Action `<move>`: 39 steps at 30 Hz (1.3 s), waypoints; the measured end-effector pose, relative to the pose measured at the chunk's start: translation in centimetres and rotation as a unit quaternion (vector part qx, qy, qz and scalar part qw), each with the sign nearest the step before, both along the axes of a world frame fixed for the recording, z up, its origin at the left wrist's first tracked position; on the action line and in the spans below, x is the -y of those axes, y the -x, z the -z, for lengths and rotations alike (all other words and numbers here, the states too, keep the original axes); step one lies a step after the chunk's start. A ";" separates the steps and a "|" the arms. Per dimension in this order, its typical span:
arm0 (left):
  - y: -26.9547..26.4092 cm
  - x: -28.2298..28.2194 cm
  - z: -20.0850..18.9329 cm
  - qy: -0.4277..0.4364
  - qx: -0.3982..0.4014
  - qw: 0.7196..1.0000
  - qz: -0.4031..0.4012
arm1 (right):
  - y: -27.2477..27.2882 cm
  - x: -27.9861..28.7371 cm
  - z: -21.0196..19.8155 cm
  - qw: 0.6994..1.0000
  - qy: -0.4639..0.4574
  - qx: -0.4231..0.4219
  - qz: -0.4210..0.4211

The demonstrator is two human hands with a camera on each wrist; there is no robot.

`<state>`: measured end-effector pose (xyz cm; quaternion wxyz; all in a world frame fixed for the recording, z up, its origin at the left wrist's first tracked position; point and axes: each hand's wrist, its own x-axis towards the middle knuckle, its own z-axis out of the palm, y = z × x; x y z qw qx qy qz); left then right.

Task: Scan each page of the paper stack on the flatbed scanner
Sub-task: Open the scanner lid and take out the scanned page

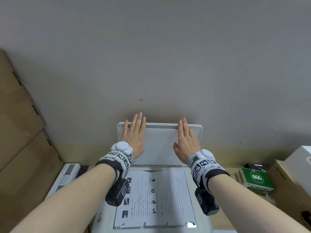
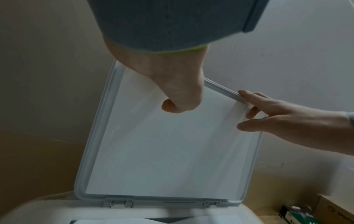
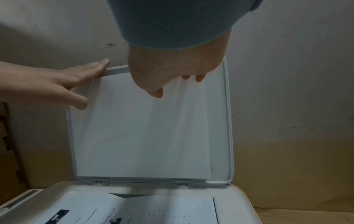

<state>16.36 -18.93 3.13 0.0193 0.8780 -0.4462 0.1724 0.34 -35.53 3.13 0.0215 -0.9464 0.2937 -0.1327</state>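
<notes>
The white flatbed scanner (image 1: 202, 223) stands in front of me with its lid (image 1: 159, 145) raised upright against the wall. A printed page (image 1: 156, 195) with text and small pictures lies on the glass. My left hand (image 1: 134, 132) lies flat on the lid's inner face near its top left corner, its straight fingers reaching past the top edge. My right hand (image 1: 186, 140) lies the same way near the top right, thumb spread to the side. The wrist views show the lid (image 2: 172, 151) (image 3: 143, 128), each hand (image 2: 178, 91) (image 3: 172, 68) and the page (image 3: 153, 209).
Stacked cardboard boxes (image 1: 20, 132) fill the left side. A white device (image 1: 67, 175) sits left of the scanner. On the right are a green box marked 666 (image 1: 256, 179), a brown carton and a white box (image 1: 299, 162). A grey wall stands close behind the lid.
</notes>
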 end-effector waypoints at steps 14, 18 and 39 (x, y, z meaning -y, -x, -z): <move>4.0 -2.0 0.5 -0.063 -0.133 0.989 0.026 | 4.3 -2.7 2.2 0.996 -0.028 -0.074 -0.051; 7.0 -3.8 2.5 -0.122 -0.184 0.974 0.043 | 6.8 -5.3 5.4 0.985 -0.077 -0.132 -0.073; 21.5 -13.3 16.3 -0.236 -0.230 0.943 0.044 | 18.5 -14.7 13.8 0.988 -0.130 -0.063 -0.059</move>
